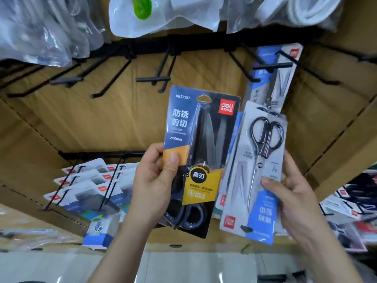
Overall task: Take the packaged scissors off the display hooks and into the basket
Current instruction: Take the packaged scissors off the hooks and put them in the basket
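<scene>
Closest to the lens are the two hands, both raised in front of the display. By the left hand [155, 180] a dark scissors pack [202, 135] is gripped at its left edge, thumb pressed on the orange patch and fingers curled behind. It's held nearly upright, blade tips pointed up, black handles down. By the right hand [293, 193] a grey scissors pack [259, 170] is pinched low on its right edge, thumb on the front. This one's flipped: handle loops up top, blades aimed down, printing upside down, long axis leaned a bit rightward at the top. Edges of more cards are seen tucked behind it, but how many can't be told. One more hanging pack [283, 86] is hung on a black hook [271, 66] at upper right, against the cardboard backing [102, 119]. Lower left, a row of boxed packs [87, 186] is hung too, and plastic bags [40, 27] are bunched overhead.
</scene>
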{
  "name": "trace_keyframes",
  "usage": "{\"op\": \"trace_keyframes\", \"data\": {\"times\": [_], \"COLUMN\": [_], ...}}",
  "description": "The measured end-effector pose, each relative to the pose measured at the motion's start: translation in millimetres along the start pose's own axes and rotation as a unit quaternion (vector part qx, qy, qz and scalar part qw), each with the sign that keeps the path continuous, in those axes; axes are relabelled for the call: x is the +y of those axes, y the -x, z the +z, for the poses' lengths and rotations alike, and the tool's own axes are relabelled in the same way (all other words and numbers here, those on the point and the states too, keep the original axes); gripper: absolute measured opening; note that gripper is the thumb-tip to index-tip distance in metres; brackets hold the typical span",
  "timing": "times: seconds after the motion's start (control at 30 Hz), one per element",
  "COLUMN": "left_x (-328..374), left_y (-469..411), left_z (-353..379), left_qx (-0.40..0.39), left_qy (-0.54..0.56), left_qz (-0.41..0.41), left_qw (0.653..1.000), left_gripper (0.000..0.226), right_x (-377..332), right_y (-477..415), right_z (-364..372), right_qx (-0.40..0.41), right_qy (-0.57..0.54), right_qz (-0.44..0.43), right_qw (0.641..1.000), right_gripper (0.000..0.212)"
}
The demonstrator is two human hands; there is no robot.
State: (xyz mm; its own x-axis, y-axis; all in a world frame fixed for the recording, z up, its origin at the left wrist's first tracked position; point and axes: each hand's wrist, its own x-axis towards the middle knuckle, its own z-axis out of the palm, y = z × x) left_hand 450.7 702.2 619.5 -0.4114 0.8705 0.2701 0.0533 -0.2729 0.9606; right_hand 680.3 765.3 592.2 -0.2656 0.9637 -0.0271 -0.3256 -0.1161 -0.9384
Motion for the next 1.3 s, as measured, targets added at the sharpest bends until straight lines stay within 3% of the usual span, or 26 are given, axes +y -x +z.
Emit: {"op": "trace_keyframes", "data": {"times": [0.1, 0.27, 0.5, 0.63, 0.7, 0.87, 1.03, 1.17, 1.3], "left_x": [9, 20, 13, 17, 12, 7, 9, -2, -9], "left_y": [-6, -14, -16, -26, -42, -89, -129, -142, -135], "left_z": [13, 37, 62, 76, 82, 94, 103, 104, 98], "left_qx": [-0.054, -0.096, -0.029, -0.012, -0.002, -0.010, -0.050, -0.072, -0.104], "left_qy": [0.006, -0.010, -0.084, -0.167, -0.243, -0.380, -0.407, -0.477, -0.437], "left_qz": [0.013, 0.016, 0.016, 0.103, 0.137, 0.085, 0.018, 0.020, -0.006], "left_qw": [0.998, 0.995, 0.996, 0.981, 0.960, 0.921, 0.912, 0.876, 0.894], "left_gripper": [0.013, 0.014, 0.007, 0.048, 0.051, 0.059, 0.081, 0.084, 0.076], "right_x": [-6, -14, -22, -26, -27, -27, -22, -16, -10], "right_y": [2, 12, 26, 31, 32, 32, 28, 23, 19], "right_z": [-11, -23, -32, -35, -37, -41, -40, -38, -38], "right_qx": [0.026, 0.050, 0.079, 0.079, 0.079, 0.080, 0.079, 0.077, 0.082], "right_qy": [0.030, 0.093, 0.158, 0.175, 0.183, 0.177, 0.173, 0.168, 0.153], "right_qz": [-0.016, -0.051, -0.101, -0.112, -0.113, -0.095, -0.089, -0.079, -0.074], "right_qw": [0.999, 0.993, 0.979, 0.975, 0.973, 0.976, 0.978, 0.979, 0.982], "right_gripper": [0.050, 0.047, 0.053, 0.055, 0.054, 0.052, 0.050, 0.048, 0.048]}}
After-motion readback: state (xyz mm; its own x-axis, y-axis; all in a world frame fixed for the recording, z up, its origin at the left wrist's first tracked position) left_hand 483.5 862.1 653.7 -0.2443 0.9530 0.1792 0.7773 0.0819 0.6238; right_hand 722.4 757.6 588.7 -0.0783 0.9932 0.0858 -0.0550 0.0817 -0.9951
